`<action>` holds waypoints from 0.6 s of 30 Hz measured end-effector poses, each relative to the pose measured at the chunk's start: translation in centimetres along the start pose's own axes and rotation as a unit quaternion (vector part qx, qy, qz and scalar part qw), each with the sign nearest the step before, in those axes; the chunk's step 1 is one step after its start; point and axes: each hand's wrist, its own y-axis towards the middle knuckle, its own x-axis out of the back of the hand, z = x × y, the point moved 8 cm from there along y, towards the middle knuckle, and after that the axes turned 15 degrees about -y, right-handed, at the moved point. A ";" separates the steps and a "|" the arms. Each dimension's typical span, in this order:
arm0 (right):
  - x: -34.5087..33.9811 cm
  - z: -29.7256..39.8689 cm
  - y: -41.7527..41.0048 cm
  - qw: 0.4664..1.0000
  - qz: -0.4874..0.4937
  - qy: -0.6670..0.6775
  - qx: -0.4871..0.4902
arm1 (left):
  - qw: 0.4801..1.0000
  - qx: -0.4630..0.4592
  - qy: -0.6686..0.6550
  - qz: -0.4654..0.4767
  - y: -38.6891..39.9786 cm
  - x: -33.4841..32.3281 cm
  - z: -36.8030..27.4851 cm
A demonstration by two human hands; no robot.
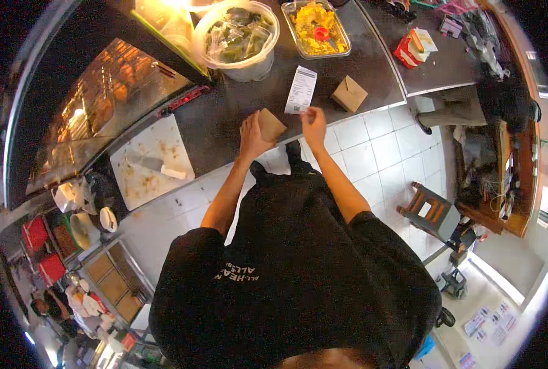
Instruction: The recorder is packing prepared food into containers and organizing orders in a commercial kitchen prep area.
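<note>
My left hand [251,140] grips the side of a brown kraft cardboard box [271,125] at the counter's front edge. My right hand [314,127] has its fingers curled at the lower end of a printed paper receipt [301,90]; whether they pinch the paper is hard to see. The receipt lies on the dark countertop [237,99]. To its right sits a second, folded-shut kraft box [349,93], close to the same edge.
Beyond my hands stand a white plastic tub [248,69] of bagged green contents and a clear tray [317,53] of yellow food with a red-ringed utensil. At left, a knife [149,162] lies on a stained white cutting board [138,189], near a lit glass display case [103,106].
</note>
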 end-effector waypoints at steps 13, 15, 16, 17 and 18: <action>6.2 0.0 10.9 0.986 -0.039 -0.014 0.160 | 0.974 0.013 -0.174 -0.142 2.4 4.1 -6.2; 8.6 -3.5 10.9 0.985 0.003 -0.106 0.139 | 0.982 -0.037 -0.145 -0.119 6.2 3.0 -12.0; 9.9 -3.5 11.0 0.985 0.004 -0.104 0.137 | 0.985 -0.080 -0.112 -0.104 7.8 2.2 -14.7; 9.5 -4.5 11.3 0.986 0.136 -0.085 0.050 | 0.984 -0.105 -0.106 -0.099 9.1 1.2 -16.7; 9.0 -6.0 11.1 0.962 0.262 -0.065 -0.040 | 0.985 -0.116 -0.099 -0.081 10.6 0.0 -18.9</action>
